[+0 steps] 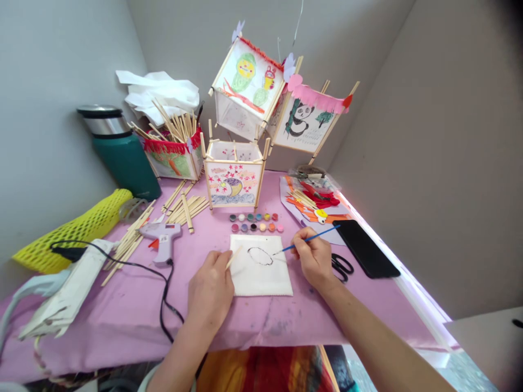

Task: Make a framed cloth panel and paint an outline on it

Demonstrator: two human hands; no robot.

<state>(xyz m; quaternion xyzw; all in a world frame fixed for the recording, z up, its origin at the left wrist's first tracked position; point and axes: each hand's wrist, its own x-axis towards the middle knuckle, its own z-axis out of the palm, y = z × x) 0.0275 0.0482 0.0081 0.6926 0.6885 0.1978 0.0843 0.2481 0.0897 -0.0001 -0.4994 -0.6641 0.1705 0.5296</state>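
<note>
My right hand (312, 256) is closed round a thin blue paintbrush (324, 232), its tip at the right side of a dark oval outline (261, 249). That outline is drawn on a white square sheet (261, 283), paper or cloth, lying flat on the table. My left hand (210, 286) rests at the sheet's left edge, its fingers closed on a short pale wooden stick (234, 257). Two rows of small paint pots (253, 227) in several colours stand just beyond the sheet. Black-handled scissors (342, 267) lie beside my right hand, partly hidden by it.
A black phone (365, 249) lies at the right. Decorated lanterns (233, 185) stand and hang behind the paints. At the left are a glue gun (163, 239) with its cord, wooden sticks (129, 239), a power strip (67, 288) and a teal bottle (126, 163).
</note>
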